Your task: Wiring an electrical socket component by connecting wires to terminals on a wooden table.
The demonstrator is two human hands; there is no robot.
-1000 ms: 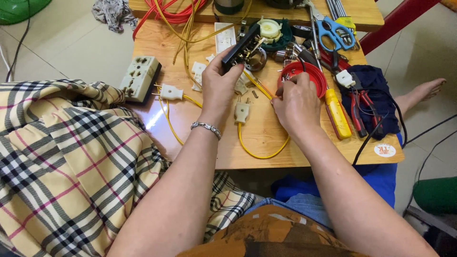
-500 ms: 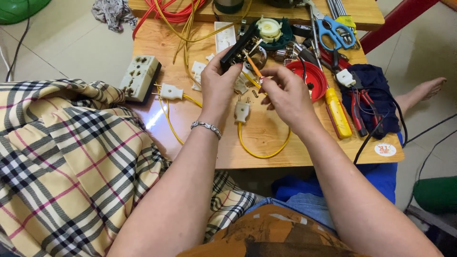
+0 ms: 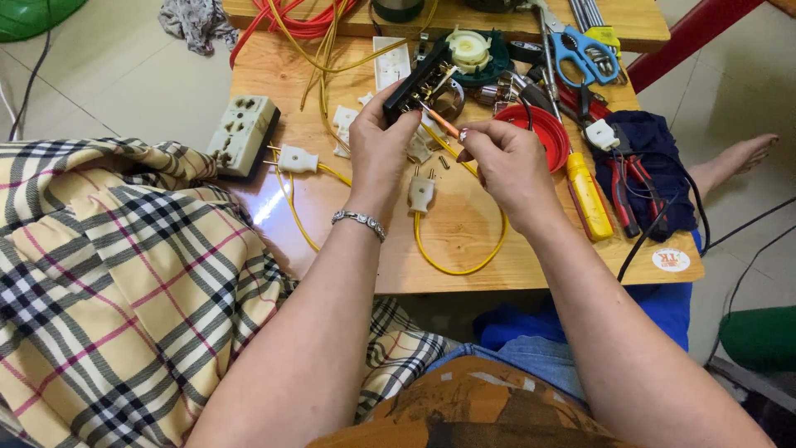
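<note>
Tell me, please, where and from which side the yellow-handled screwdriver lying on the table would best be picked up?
Grip the yellow-handled screwdriver around its thick yellow handle, coming from above with the right hand, which is nearest. It lies flat on the wooden table, handle toward the person and free on top; its metal shaft runs away under the red lid area into cluttered tools.

A black socket block (image 3: 417,83) with brass contacts showing is tilting above the wooden table, its near end sitting in the left hand (image 3: 383,137). A small orange-handled screwdriver (image 3: 441,124) is lying pinched in the right hand (image 3: 504,159), its tip touching the block.
</note>
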